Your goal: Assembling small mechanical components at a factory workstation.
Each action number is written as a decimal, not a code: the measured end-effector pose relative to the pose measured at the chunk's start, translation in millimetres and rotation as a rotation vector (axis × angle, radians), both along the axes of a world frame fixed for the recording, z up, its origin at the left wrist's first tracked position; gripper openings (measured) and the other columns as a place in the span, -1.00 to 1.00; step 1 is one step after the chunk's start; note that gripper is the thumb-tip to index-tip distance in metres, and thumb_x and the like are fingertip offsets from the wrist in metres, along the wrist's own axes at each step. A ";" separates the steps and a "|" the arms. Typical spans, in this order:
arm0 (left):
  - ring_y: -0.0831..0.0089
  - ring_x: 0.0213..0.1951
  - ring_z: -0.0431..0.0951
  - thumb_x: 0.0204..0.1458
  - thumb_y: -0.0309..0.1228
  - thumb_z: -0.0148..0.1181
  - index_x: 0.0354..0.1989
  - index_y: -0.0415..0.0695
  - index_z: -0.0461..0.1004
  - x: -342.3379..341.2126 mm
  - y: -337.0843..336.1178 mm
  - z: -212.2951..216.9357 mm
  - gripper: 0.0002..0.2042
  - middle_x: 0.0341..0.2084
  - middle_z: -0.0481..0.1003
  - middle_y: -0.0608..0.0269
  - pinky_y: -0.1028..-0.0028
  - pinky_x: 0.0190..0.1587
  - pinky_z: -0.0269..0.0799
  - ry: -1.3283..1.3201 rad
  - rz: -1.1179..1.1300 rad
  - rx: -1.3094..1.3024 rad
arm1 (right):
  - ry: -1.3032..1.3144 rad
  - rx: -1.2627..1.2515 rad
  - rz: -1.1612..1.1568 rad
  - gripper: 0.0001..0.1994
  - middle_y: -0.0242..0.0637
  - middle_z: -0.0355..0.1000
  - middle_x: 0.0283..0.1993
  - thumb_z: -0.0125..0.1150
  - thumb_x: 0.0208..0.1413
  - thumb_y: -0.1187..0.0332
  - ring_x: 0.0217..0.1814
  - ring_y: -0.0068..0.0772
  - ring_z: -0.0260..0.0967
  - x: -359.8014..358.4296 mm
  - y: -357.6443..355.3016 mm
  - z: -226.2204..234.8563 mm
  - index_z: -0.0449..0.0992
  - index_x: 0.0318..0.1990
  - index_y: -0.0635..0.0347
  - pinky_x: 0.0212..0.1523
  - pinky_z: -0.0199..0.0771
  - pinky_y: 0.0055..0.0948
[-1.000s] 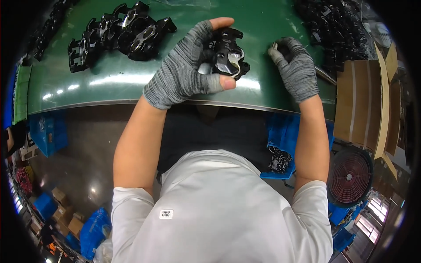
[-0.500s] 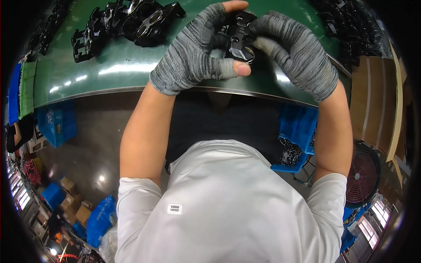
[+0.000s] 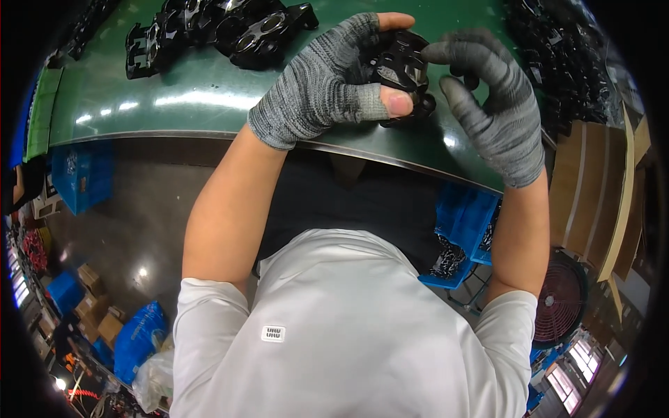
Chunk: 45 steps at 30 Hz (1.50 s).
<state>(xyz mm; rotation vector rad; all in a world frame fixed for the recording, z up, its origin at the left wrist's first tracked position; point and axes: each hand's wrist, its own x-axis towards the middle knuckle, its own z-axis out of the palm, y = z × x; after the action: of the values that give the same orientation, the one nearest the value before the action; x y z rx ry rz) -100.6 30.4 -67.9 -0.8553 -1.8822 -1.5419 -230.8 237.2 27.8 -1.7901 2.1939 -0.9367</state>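
2 gloved hands at a black part in the upper middle of the frame.
The left hand (image 3: 317,90), in a grey knit glove, grips the glossy black part (image 3: 403,66) above the green table (image 3: 174,115), its bare thumb lying over the part's lower edge and its bare forefinger reaching past the top. The right hand (image 3: 502,115), gloved alike, is just right of the part: thumb and forefinger stand apart with a narrow gap between them, and the other fingers are curled; I cannot tell whether the forefinger touches the part. More black parts (image 3: 258,38) lie grouped at the upper left, and a pile of dark parts (image 3: 557,70) fills the upper right. A blue bin (image 3: 463,209) sits below the table's edge, right of centre, with a round fan (image 3: 557,299) at the lower right.
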 end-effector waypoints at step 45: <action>0.33 0.15 0.49 0.05 -0.22 0.43 0.37 -0.28 0.30 17.3 14.1 29.4 -0.27 0.13 0.51 0.09 0.33 0.26 0.38 -0.737 0.097 0.579 | 0.484 -0.338 -0.061 -0.51 -0.47 0.53 0.16 0.43 -0.16 0.27 0.32 -0.13 0.31 11.7 -11.9 -67.5 0.60 0.06 -0.16 0.32 0.24 -0.08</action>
<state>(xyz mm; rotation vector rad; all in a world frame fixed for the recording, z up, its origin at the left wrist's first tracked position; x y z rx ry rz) -83.3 44.6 -38.4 0.0880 -1.6942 -2.3675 -219.0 225.3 -39.7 -2.3219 2.4973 -1.0245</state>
